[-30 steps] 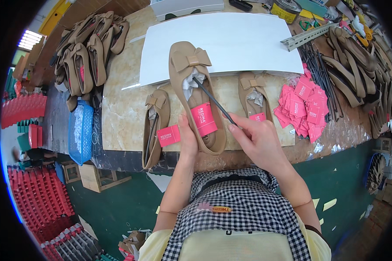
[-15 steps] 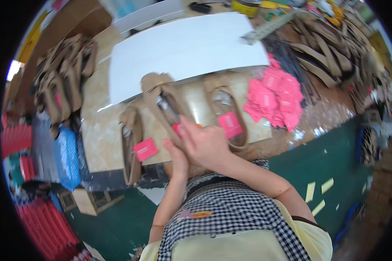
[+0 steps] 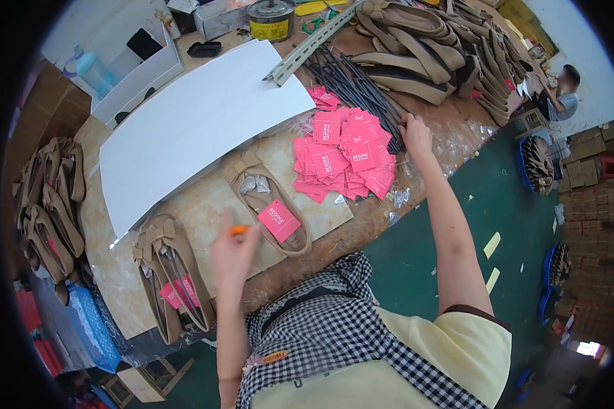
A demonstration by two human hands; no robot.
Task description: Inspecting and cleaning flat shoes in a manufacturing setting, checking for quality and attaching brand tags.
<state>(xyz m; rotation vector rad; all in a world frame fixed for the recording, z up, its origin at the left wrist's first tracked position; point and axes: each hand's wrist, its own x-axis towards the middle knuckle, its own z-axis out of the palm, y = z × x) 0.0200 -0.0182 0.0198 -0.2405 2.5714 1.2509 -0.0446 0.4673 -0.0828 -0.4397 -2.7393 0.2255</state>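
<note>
The right hand (image 3: 418, 138) is stretched out toward the upper right of the frame, its fingers at the lower right edge of a bundle of thin dark rods (image 3: 353, 80). The rods lie heaped between a pile of tan flats (image 3: 416, 58) and a spread of pink cards (image 3: 344, 155). Their long axis slants from upper left to lower right, so most of their length lies to the left of and above the right fingers. The right thumb and fingers are bent with the tips close together; whether they are clamped on a rod cannot be told. This hand is much the nearer to the bundle.

The left hand (image 3: 233, 258) is well apart from it, near the middle of the frame, and blurred. A small orange piece (image 3: 238, 230) shows at its fingers, and I cannot tell whether it is gripped or worn, nor how far the fingers are closed.

Just right of the left hand, a tan bow-front flat (image 3: 254, 199) lies on the surface (image 3: 187, 204), toe to the upper left and heel to the lower right, with a pink tag (image 3: 280, 221) inside and crumpled silvery stuffing (image 3: 255, 184) near the toe. Two more bow-front flats (image 3: 195, 269) lie side by side at lower left.
</note>
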